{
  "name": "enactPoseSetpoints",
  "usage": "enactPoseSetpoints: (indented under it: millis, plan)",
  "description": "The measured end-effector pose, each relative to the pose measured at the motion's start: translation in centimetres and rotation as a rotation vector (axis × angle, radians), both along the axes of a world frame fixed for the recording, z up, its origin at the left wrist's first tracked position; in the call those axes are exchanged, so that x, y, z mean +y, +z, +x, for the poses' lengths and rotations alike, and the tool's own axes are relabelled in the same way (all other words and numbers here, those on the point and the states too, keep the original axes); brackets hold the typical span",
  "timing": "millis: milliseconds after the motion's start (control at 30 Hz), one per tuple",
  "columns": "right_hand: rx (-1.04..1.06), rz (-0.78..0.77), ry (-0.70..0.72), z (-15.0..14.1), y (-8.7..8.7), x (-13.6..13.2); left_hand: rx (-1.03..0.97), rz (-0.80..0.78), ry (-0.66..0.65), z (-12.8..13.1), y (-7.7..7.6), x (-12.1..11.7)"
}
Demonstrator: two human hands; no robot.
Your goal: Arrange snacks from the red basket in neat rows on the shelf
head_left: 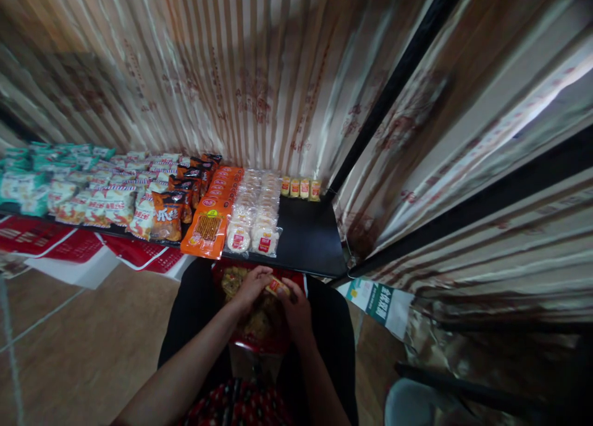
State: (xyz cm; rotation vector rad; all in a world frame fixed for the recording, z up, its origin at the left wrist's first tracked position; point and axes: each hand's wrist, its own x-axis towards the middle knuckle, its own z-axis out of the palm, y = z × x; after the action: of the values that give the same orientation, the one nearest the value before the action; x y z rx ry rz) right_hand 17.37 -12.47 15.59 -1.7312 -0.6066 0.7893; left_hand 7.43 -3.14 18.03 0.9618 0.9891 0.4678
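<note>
My left hand (250,288) and my right hand (295,307) meet over a red bag of small yellow snack packets (259,327) that rests on my lap. Both hands pinch one small yellow-and-red snack packet (278,285) between them, fingers closed around it. Just beyond my hands runs the black shelf (310,241). A short row of the same small yellow packets (300,187) stands at the shelf's back.
The shelf holds rows of snacks: round white cakes (252,219), orange packs (213,219), brown-orange bags (173,210), white and green packs (69,188) to the left. Striped curtain (231,74) behind and right. A cardboard box (377,299) sits at right, red boxes (69,247) below left.
</note>
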Motion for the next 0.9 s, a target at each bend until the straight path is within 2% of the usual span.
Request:
enactPoseSetpoints:
  millis: [167,367,600,900]
  plan:
    - [0.063,0.084,-0.101,1.6,0.3,0.6,0.002,0.071,-0.074,0.2,1.0,-0.3]
    - [0.203,0.146,-0.211,3.0,0.8,1.9,-0.076,0.094,-0.183,1.2,0.8,-0.8]
    - [0.223,0.165,-0.214,3.9,1.9,2.9,-0.136,0.093,-0.076,3.4,0.1,-1.2]
    - [0.165,0.201,-0.226,4.7,2.3,2.5,-0.066,0.182,0.06,6.6,1.2,-0.6]
